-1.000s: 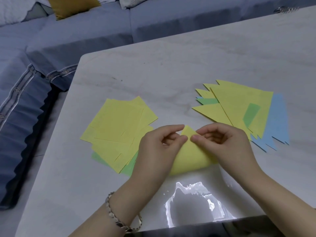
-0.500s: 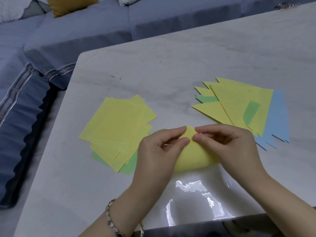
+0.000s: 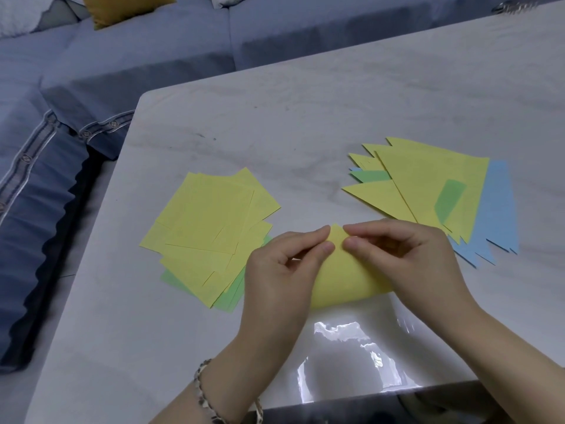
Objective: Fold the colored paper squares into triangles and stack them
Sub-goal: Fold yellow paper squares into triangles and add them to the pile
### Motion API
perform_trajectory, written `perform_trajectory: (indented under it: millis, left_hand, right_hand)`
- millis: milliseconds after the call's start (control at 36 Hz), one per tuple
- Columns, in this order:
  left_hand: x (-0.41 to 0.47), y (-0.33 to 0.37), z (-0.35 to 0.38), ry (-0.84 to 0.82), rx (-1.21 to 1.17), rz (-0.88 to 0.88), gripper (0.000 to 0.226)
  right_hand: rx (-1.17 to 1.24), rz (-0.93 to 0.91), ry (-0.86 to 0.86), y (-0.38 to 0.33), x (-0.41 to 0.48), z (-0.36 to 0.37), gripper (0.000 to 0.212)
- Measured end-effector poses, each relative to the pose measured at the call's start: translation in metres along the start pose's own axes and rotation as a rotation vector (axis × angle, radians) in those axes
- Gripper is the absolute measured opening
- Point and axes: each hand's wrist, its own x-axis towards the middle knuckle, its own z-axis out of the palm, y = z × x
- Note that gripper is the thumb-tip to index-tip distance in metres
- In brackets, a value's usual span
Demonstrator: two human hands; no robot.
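A yellow paper sheet (image 3: 342, 280) lies bent over on itself in front of me, its near edge still a soft curve. My left hand (image 3: 281, 270) and my right hand (image 3: 409, 258) pinch its two corners together at the far tip. A loose pile of flat yellow squares (image 3: 211, 221) with green ones underneath lies to the left. At the right sits a stack of folded triangles (image 3: 428, 185), yellow on top, with green and blue showing below.
The white marble table (image 3: 305, 111) has a rounded far-left corner and a glossy glare patch near its front edge. A blue sofa (image 3: 91, 71) with a mustard cushion runs behind and to the left of the table.
Both hands have stayed on the sheet's tip, shifting slightly as they line up the corners. The piles have not moved.
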Motion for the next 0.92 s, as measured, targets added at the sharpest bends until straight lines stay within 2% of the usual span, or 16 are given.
perform_trajectory:
  millis: [167, 333, 389, 556, 667, 778, 833, 917]
  left_hand:
    - [0.002, -0.012, 0.002, -0.016, 0.073, 0.015, 0.029]
    - [0.017, -0.026, 0.004, -0.061, 0.179, -0.024, 0.018]
    - [0.028, -0.035, 0.005, -0.070, 0.254, -0.051, 0.017]
    - [0.047, -0.065, 0.009, -0.130, 0.461, -0.059, 0.037]
    - [0.042, -0.082, 0.011, -0.173, 0.685, 0.129, 0.037]
    - [0.029, -0.095, 0.015, -0.304, 0.855, 0.345, 0.032]
    - [0.023, -0.104, 0.015, -0.304, 0.926, 0.485, 0.031]
    - [0.016, -0.109, 0.016, -0.279, 0.954, 0.606, 0.032]
  right_hand:
    - [-0.093, 0.021, -0.102, 0.005, 0.011, -0.001, 0.023]
    - [-0.364, -0.001, -0.235, 0.020, 0.042, -0.001, 0.023]
    - [-0.448, -0.020, -0.221, 0.030, 0.051, 0.002, 0.021]
    - [-0.623, -0.112, -0.134, 0.067, 0.070, 0.011, 0.012]
    - [-0.727, -0.167, -0.176, 0.091, 0.070, 0.014, 0.017]
    - [-0.777, -0.241, -0.175, 0.100, 0.066, 0.015, 0.023]
    - [-0.797, -0.251, -0.180, 0.102, 0.067, 0.016, 0.021]
    - [-0.806, -0.270, -0.176, 0.103, 0.067, 0.016, 0.020]
